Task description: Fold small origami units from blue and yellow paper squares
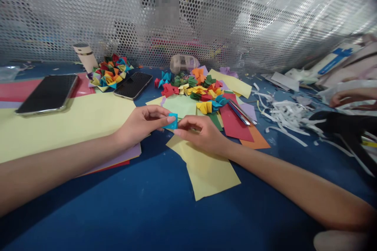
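A small piece of folded blue paper (173, 122) is held up between my two hands, above the blue table. My left hand (144, 122) pinches it, thumb in front and fingers behind. On its right edge, my right hand (202, 133) has its thumb and fingertips closed at the paper's corner. Below my right hand lie yellow paper sheets (210, 172). Just beyond the hands is a pale green sheet (180, 106), and behind it a heap of small folded paper pieces (200, 90) in several colours.
Large yellow sheets (97, 117) and a phone (48, 93) lie left. A second phone (134, 85) is near a multicoloured paper assembly (108, 72) and a white cylinder (85, 57). Scissors (241, 113) rest on red paper (235, 125). Right are white paper strips (284, 115) and another person's hand (353, 98).
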A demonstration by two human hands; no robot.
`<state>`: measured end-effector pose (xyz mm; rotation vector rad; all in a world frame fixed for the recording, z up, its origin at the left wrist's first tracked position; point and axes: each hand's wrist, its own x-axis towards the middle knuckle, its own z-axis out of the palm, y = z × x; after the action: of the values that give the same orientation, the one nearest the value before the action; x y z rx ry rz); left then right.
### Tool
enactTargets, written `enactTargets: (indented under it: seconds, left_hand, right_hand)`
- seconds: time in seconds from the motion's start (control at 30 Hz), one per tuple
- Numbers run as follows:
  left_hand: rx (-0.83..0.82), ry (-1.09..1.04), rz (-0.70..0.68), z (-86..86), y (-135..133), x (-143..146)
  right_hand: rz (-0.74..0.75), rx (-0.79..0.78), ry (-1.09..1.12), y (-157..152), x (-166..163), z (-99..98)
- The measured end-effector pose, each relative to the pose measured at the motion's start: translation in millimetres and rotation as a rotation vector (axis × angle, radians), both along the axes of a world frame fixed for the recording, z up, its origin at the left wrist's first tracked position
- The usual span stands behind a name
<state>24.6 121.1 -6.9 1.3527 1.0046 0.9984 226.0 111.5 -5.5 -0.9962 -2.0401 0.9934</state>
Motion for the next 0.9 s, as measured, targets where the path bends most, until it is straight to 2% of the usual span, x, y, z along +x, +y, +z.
enactTargets:
  seconds: [0.2, 0.33, 0.43, 0.57, 0.73, 0.9]
  left_hand:
    - [0.016, -0.037, -0.02, -3.8, 0.0, 1.8]
    - [-0.007, -0.039, -0.051, -1.7, -2.1, 1.9]
    - [-0.008, -0.033, -0.087, -0.2, -2.9, 0.6]
    - [-0.007, -0.033, -0.139, 0.1, -2.9, -0.5]
    - [-0.013, -0.028, -0.078, -0.5, -2.1, 1.0]
    - [-0.026, -0.032, -0.056, -2.0, -0.6, 1.7]
  right_hand:
    - [-0.167, 0.201, 0.033, 2.0, 0.0, -3.5]
    - [-0.286, 0.394, 0.067, -0.2, 0.3, -6.1]
    - [-0.293, 0.542, 0.072, -2.4, 0.6, -7.6]
    - [-0.262, 0.657, 0.044, -2.6, 1.2, -9.2]
    - [-0.201, 0.669, -0.03, -2.7, 0.0, -6.8]
    - [-0.227, 0.482, 0.029, -4.8, -0.2, -2.5]
